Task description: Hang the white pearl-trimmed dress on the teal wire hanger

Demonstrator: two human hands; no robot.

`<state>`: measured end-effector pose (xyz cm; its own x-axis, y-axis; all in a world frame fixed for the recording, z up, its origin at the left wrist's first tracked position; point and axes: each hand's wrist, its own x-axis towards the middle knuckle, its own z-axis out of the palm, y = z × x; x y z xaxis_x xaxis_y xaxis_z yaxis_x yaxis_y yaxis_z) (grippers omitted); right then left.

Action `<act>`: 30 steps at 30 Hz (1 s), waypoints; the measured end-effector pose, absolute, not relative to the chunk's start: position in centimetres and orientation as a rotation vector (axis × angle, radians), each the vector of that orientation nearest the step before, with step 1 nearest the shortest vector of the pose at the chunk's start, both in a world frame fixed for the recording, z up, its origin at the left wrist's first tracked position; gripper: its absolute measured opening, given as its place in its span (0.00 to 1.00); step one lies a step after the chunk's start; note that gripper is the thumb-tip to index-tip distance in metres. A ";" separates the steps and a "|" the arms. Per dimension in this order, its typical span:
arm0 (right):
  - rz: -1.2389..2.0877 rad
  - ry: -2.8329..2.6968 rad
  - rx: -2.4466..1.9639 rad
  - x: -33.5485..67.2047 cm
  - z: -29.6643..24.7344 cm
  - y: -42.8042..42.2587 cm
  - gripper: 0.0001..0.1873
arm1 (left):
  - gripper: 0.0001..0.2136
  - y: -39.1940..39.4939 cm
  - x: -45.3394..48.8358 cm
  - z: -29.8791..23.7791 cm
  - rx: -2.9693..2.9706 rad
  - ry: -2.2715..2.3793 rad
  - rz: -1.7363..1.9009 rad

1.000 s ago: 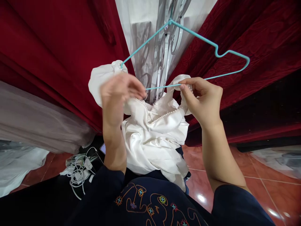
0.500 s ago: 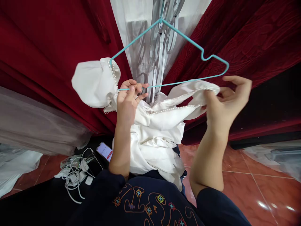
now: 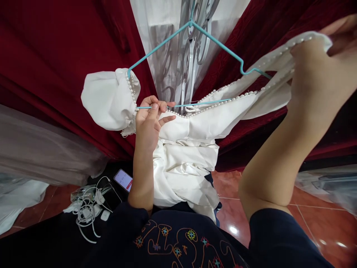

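Note:
A white dress point(image 3: 181, 160) with pearl-beaded edges lies gathered over my lap, its upper part raised. One puffed sleeve point(image 3: 107, 100) hangs on the left end of a light-blue hanger point(image 3: 158, 48). My left hand point(image 3: 152, 119) pinches the hanger's lower bar close to that sleeve. At the upper right, my right hand point(image 3: 320, 70) grips the dress's other beaded shoulder part and stretches it out past the hanger's right end. That end of the hanger is now inside the opening, its tip hidden by the fabric.
Dark red curtains point(image 3: 69, 48) flank a white ornate metal frame point(image 3: 186, 70) ahead. At lower left, a phone point(image 3: 123, 180) and tangled white cables point(image 3: 86, 214) lie on a black surface. Red tiles point(image 3: 231, 201) cover the floor, with sheer fabric point(image 3: 329, 186) at right.
My right hand has moved up and right, pulling the beaded shoulder part over the hanger's right end. My left hand has stayed almost in place on the bar.

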<state>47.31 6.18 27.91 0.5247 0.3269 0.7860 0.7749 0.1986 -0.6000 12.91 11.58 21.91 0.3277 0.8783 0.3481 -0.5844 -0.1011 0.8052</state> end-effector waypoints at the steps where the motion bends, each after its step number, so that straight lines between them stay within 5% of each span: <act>1: -0.443 -1.027 -1.386 45.9 29.0 6.5 0.11 | 0.05 11.6 12.9 21.9 1.107 0.346 1.274; 8: 0.056 -1.138 -1.196 36.2 30.7 6.7 0.15 | 0.06 11.5 13.8 21.3 1.091 0.376 1.310; 15: -0.090 -1.577 -1.190 30.7 24.5 5.7 0.09 | 0.05 11.1 13.7 21.3 1.076 0.340 1.237; 20: -0.256 -1.638 -1.275 30.2 21.5 6.6 0.11 | 0.17 7.7 12.4 21.3 1.187 0.461 1.168; 25: -0.341 -1.597 -1.250 29.7 20.7 6.5 0.11 | 0.09 8.1 11.3 22.2 1.648 0.508 1.910; 30: -0.352 -1.636 -1.247 29.8 20.9 6.2 0.10 | 0.23 14.7 10.6 22.2 2.000 0.707 2.120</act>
